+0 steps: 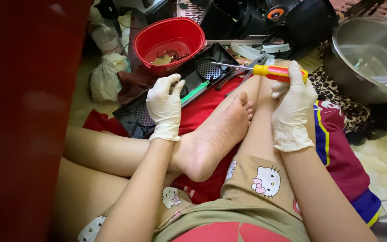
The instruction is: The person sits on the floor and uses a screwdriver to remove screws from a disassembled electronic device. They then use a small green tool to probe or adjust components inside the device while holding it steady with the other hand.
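At centre frame, a yellow-and-red screwdriver (265, 70) is gripped by the gloved right hand (292, 107), while small unseen parts are pinched by the half-curled left hand (165, 106) over a black panel (189, 85).

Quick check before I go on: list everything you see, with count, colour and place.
screwdriver: one, yellow and red handle, held in the right hand
black panel: one, with mesh vents and a green strip, under the left hand
red basin: one, behind the panel
metal pot: one, top right, holding a clear tub
white bag: one, left of the basin
plastic bottle: one, top left
red cloth: one, under the legs
left hand: white glove, fingers on the panel
right hand: white glove, gripping the screwdriver
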